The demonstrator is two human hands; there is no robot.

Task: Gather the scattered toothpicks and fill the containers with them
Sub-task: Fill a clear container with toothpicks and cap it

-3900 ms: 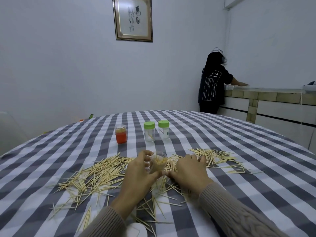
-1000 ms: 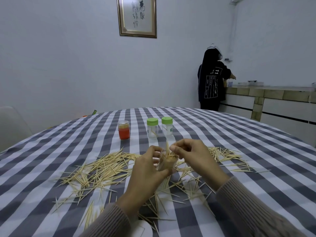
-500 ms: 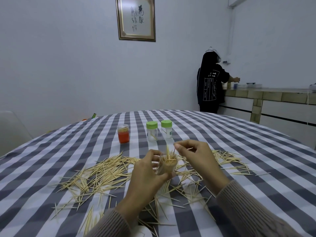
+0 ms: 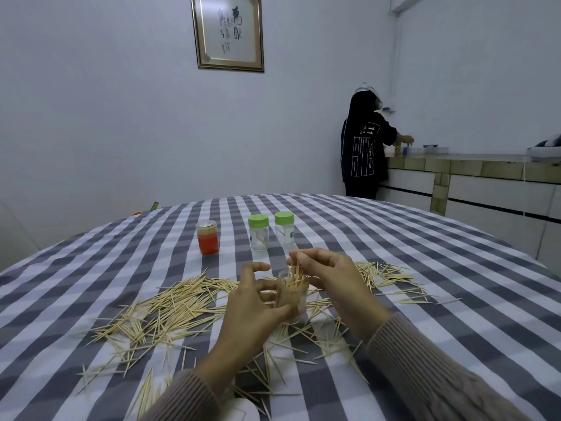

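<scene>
Now holding a small clear container (image 4: 290, 294), already packed with upright toothpicks, just above the tabletop (image 4: 425, 268), left hand (image 4: 253, 311) curling its fingers and thumb around the lower wall. Pinching a few toothpicks (image 4: 294, 270) at the container's mouth with the right hand (image 4: 331, 279), thumb and forefinger closing on their upper ends, the other fingers bending loosely. Lying in a wide loose heap to the left of the hands, scattered toothpicks (image 4: 164, 311), with more spreading under and between the wrists and a smaller patch (image 4: 385, 276) sitting to the right. Standing farther back on the checked cloth, an orange container (image 4: 207, 237) showing toothpick ends at its top, and just beside it to the right two clear containers with green lids (image 4: 258, 232) (image 4: 284, 228), near each other, the left one holding only a few sticks. Peeking in at the bottom edge, a white round lid (image 4: 243, 410), partly hiding behind the left sleeve (image 4: 182, 399). Hanging on the far wall, a framed picture (image 4: 229, 31). Standing at a counter (image 4: 455, 162) in the back right corner, a person in dark clothes (image 4: 364, 150), turning away.
</scene>
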